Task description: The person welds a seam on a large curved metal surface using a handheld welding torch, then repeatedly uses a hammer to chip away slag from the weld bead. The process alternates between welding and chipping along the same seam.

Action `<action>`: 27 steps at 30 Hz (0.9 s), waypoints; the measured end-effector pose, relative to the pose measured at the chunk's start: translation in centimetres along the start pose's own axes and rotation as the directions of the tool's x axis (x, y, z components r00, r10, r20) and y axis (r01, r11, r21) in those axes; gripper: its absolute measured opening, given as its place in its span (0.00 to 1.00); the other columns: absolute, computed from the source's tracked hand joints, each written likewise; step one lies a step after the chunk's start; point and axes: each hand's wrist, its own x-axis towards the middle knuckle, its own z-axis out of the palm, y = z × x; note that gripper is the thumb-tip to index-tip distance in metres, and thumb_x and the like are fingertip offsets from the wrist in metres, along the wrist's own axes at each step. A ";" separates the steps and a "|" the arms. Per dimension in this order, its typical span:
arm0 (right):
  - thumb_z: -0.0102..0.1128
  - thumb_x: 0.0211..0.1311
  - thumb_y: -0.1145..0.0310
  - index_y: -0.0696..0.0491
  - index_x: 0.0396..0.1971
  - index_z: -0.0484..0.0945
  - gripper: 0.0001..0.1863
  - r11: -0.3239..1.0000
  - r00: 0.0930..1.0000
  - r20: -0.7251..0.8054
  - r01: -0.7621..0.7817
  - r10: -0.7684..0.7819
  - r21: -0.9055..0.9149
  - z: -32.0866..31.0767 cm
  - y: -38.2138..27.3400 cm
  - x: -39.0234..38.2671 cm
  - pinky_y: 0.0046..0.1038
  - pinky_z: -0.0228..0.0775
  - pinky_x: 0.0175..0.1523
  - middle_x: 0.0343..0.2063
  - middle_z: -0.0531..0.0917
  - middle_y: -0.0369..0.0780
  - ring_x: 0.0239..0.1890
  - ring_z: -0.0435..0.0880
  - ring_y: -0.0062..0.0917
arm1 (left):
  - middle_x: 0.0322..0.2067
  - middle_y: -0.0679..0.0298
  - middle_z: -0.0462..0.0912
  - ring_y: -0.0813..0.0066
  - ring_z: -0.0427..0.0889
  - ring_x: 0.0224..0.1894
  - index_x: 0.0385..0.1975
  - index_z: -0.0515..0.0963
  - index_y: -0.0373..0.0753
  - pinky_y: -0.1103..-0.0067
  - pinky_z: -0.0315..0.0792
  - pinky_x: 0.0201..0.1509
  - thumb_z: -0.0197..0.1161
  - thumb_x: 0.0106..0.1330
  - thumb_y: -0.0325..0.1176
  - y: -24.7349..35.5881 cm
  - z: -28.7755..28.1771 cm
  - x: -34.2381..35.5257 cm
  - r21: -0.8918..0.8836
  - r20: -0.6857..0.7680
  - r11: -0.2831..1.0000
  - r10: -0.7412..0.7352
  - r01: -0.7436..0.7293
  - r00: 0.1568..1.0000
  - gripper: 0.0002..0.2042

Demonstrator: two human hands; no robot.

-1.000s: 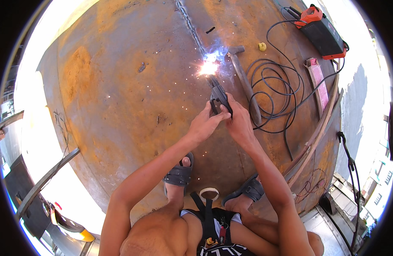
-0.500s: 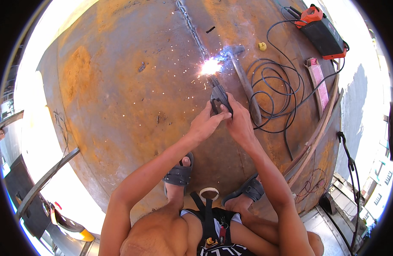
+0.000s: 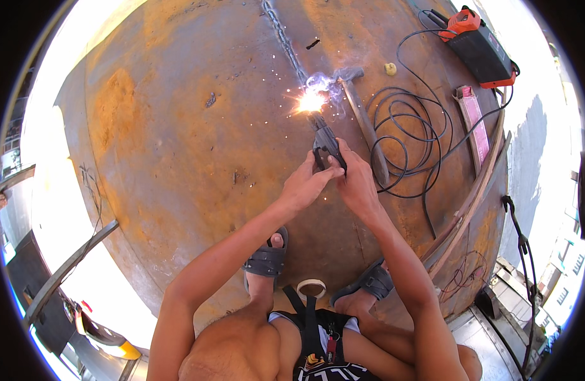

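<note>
Both my hands are closed round a dark electrode holder (image 3: 326,141). My left hand (image 3: 306,182) grips it from the left side, and my right hand (image 3: 358,180) wraps its back end from the right. At the front of the holder a bright welding arc (image 3: 312,101) burns on the rusty steel plate (image 3: 197,152), throwing sparks and pale smoke. The glare hides the electrode's tip. Beyond the arc a bumpy weld bead (image 3: 283,41) runs away along a seam. Just right of the arc lies a hammer (image 3: 365,120) with a long handle.
Black cable (image 3: 425,136) lies coiled to the right of the hammer. A black and orange welding machine (image 3: 483,54) stands at the far right, with a pink box (image 3: 472,124) nearer. A small yellow lump (image 3: 390,68) sits beyond the hammer. My sandalled feet (image 3: 265,259) rest on the plate.
The arc glow is slightly smaller and more orange, with fewer sparks spread around it. Smoke shows more plainly beyond it. My hands and the electrode holder have hardly moved.
</note>
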 end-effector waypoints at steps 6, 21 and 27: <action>0.61 0.80 0.65 0.60 0.71 0.73 0.26 0.998 0.998 -0.005 0.056 -0.057 -0.027 0.0 1.0 -0.1 0.53 0.77 0.49 0.45 0.87 0.58 0.47 0.87 0.59 | 0.63 0.49 0.85 0.51 0.82 0.67 0.72 0.69 0.39 0.64 0.69 0.73 0.70 0.63 0.65 0.3 0.2 -0.1 0.025 0.000 1.000 -0.016 0.016 1.000 0.45; 0.62 0.78 0.72 0.61 0.68 0.75 0.22 1.000 1.000 0.009 -0.001 0.001 -0.005 -0.2 0.1 -0.1 0.47 0.77 0.53 0.48 0.87 0.59 0.51 0.86 0.59 | 0.63 0.45 0.84 0.48 0.81 0.68 0.74 0.68 0.37 0.64 0.69 0.74 0.68 0.62 0.67 -0.7 0.3 0.5 0.077 -0.028 0.997 -0.025 0.027 0.999 0.48; 0.62 0.79 0.65 0.61 0.71 0.73 0.26 0.998 0.998 -0.018 0.055 -0.055 -0.040 0.1 1.3 -0.2 0.53 0.77 0.48 0.44 0.87 0.58 0.46 0.88 0.59 | 0.62 0.46 0.85 0.48 0.82 0.67 0.71 0.70 0.36 0.64 0.70 0.72 0.68 0.63 0.67 -0.3 0.3 0.5 0.047 0.007 0.999 -0.007 0.007 1.000 0.46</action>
